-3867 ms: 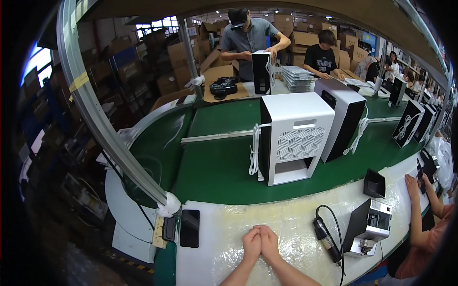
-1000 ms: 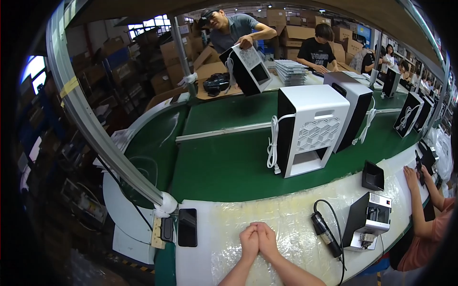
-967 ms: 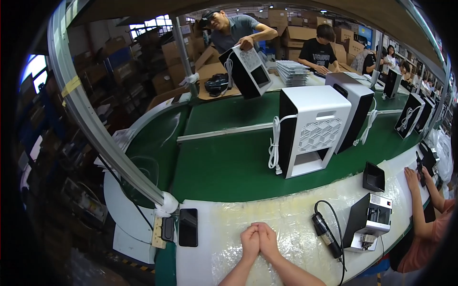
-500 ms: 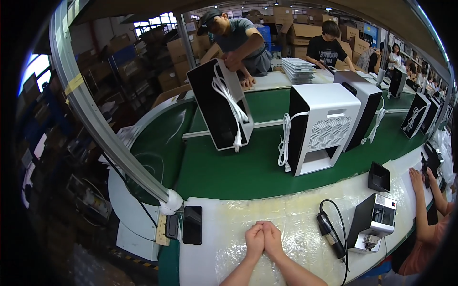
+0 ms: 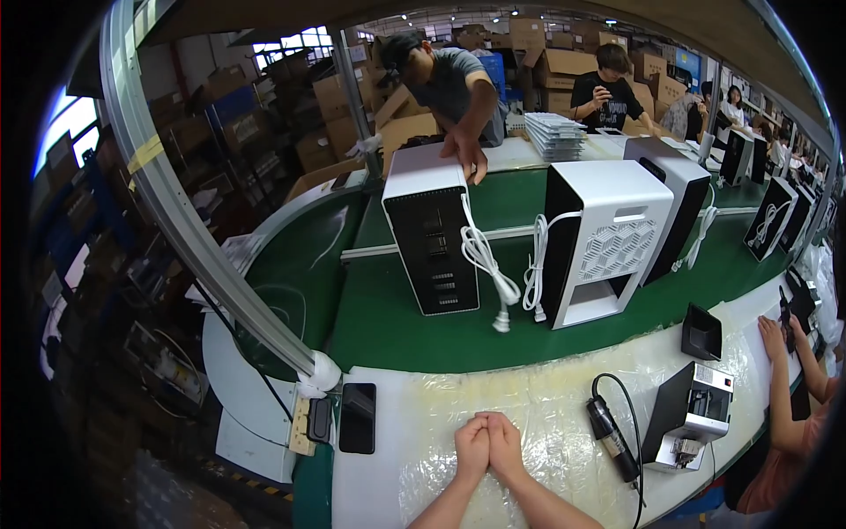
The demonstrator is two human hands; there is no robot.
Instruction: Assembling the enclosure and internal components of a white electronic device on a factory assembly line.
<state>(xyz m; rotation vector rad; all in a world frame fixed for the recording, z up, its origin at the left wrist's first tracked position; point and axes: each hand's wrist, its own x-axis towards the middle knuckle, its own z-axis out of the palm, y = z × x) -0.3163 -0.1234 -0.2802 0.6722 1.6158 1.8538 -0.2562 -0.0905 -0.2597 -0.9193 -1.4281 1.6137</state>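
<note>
My left hand (image 5: 472,446) and my right hand (image 5: 505,447) rest against each other on the plastic-covered worktop (image 5: 414,476). Their fingers are curled in and closed, with no object showing in either. To the right of them lies a black electric screwdriver (image 5: 612,438) with its cable. Past it stands a small black and white machine (image 5: 689,414), with a black open bin (image 5: 701,331) behind. A black phone (image 5: 358,418) lies to the left of my hands.
On the green conveyor (image 5: 370,326), a co-worker's hand (image 5: 464,152) touches a white and black appliance (image 5: 432,242) with a bundled white cord. Another white appliance (image 5: 608,242) stands beside it. A metal post (image 5: 211,238) rises at the left, beside a power strip (image 5: 302,428). Another person's hands (image 5: 775,338) are at the right.
Across the belt, the co-worker has set the tilted appliance upright and turned it; its cord hangs at the right side. My hands have stayed in place.
</note>
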